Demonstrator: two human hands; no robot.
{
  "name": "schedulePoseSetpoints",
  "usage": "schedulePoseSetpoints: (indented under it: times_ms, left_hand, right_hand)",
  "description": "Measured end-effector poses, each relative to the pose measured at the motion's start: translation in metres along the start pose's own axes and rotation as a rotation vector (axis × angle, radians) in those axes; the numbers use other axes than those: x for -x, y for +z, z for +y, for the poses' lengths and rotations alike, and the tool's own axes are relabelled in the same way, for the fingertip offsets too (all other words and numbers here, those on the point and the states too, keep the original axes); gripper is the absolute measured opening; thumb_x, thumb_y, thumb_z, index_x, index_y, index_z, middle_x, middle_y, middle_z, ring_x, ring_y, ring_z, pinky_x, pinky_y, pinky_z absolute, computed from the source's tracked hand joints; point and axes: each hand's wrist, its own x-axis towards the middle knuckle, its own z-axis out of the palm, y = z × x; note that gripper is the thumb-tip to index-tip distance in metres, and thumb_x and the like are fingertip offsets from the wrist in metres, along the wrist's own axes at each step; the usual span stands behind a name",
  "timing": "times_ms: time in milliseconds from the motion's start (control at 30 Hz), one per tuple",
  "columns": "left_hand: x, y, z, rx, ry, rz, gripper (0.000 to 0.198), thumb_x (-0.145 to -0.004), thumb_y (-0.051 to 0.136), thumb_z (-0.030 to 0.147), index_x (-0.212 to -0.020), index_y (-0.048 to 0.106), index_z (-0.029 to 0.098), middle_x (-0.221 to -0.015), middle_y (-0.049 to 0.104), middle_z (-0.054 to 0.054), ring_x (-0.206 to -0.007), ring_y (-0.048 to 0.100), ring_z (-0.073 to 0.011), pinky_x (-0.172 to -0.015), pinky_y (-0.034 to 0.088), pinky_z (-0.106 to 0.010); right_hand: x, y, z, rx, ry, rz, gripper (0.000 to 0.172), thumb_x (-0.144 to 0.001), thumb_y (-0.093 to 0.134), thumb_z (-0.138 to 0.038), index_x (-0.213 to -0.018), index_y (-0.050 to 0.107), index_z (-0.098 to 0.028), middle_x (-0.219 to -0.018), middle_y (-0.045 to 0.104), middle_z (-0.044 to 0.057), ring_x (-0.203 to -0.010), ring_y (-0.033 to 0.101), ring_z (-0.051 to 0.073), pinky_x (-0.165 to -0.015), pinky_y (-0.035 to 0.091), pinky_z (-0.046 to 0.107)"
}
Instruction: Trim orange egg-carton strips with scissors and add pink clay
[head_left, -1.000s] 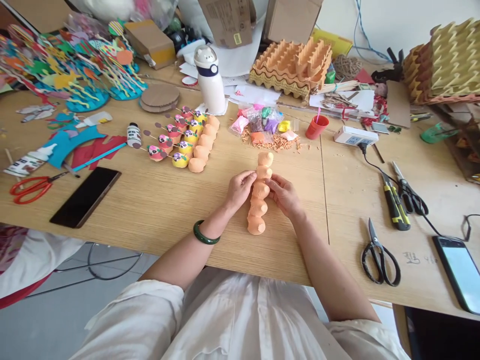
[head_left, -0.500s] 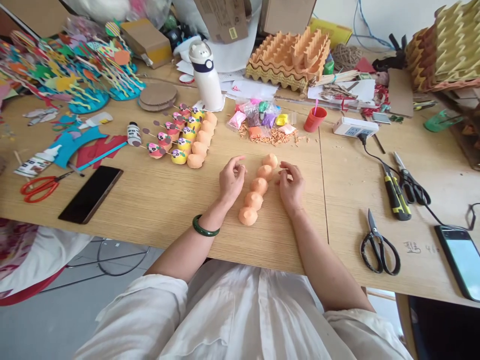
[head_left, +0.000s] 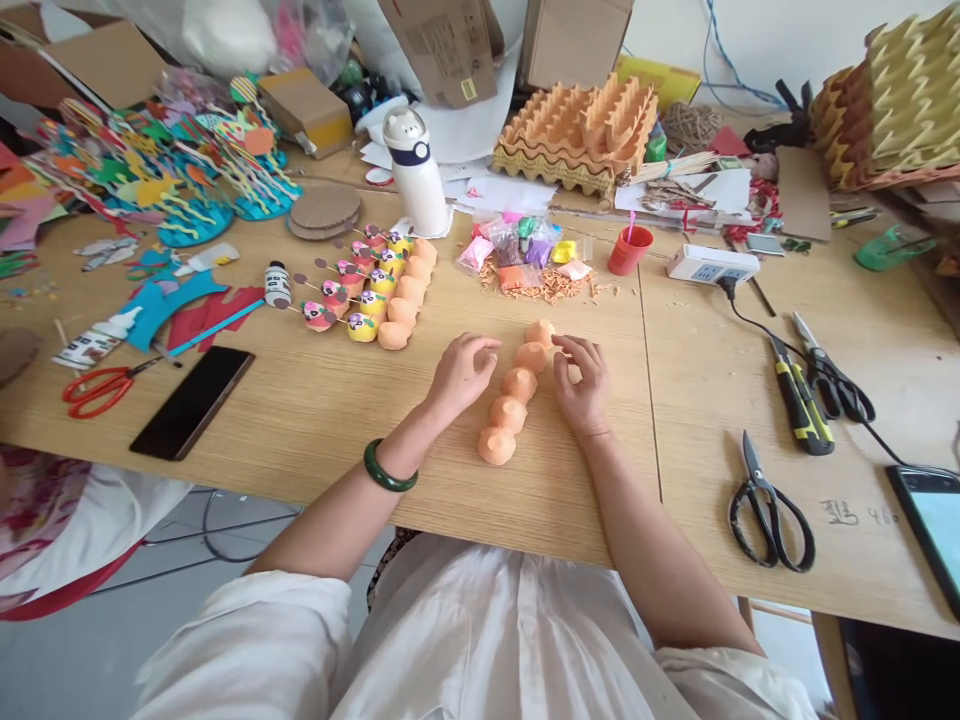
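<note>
A strip of several orange egg-carton cups (head_left: pixel 518 384), domes upward, lies on the table between my hands. To its left is my left hand (head_left: pixel 463 377), fingers loosely stretched and thumb apart, holding nothing. On the other side my right hand (head_left: pixel 582 385) has its thumb and index finger curved apart. Its index fingertip is by the strip's farthest cup; whether it touches is unclear. Farther left stand rows of carton cups: a plain orange strip (head_left: pixel 406 300), yellow decorated ones (head_left: pixel 373 303) and red decorated ones (head_left: pixel 335 296) with thin sticks.
Clay packets (head_left: pixel 517 245) lie on orange shreds beyond the strip, beside a red cup (head_left: pixel 630 250). Scissors (head_left: pixel 771 510), a utility knife (head_left: pixel 799 400) and a power strip (head_left: pixel 712 264) are on the right. A dark phone (head_left: pixel 193 403) and red-handled scissors (head_left: pixel 105 388) lie left. Egg trays (head_left: pixel 574 130) are stacked behind.
My left hand's fingers have straightened out, and its forearm has swung a little left. My right index finger has extended toward the farthest cup. The view has shifted slightly.
</note>
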Motion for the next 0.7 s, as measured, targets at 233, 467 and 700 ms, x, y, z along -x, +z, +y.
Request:
schedulePoseSetpoints:
  times_ms: [233, 467, 700]
  left_hand:
    - [0.044, -0.047, -0.016, -0.306, 0.539, -0.583, 0.052, -0.106, 0.044, 0.027, -0.157, 0.044, 0.018, -0.159, 0.053, -0.013, -0.151, 0.046, -0.0241, -0.129, 0.035, -0.045]
    - [-0.049, -0.022, -0.037, -0.518, 0.508, -0.752, 0.058, -0.107, 0.038, 0.038, -0.162, 0.037, 0.017, -0.169, 0.038, -0.012, -0.16, 0.03, -0.0271, -0.133, 0.019, -0.052]
    - [-0.107, -0.02, -0.021, -0.386, 0.447, -0.319, 0.045, -0.104, 0.039, 0.026, -0.141, 0.064, 0.02, -0.136, 0.07, -0.013, -0.128, 0.064, -0.0262, -0.114, 0.048, -0.044]
  right_hand:
    - [0.001, 0.0, 0.003, -0.023, 0.041, 0.088, 0.024, -0.1, 0.05, -0.028, -0.101, 0.074, -0.026, -0.1, 0.077, 0.008, -0.095, 0.066, 0.026, -0.077, 0.059, 0.043]
    - [0.001, 0.001, 0.012, -0.054, 0.111, 0.104, 0.023, -0.103, 0.051, -0.031, -0.1, 0.074, -0.029, -0.099, 0.075, 0.008, -0.094, 0.067, 0.027, -0.077, 0.06, 0.046]
    - [0.004, -0.001, 0.015, -0.112, 0.207, 0.11, 0.021, -0.104, 0.053, -0.032, -0.102, 0.073, -0.03, -0.101, 0.074, 0.007, -0.094, 0.068, 0.027, -0.08, 0.06, 0.049]
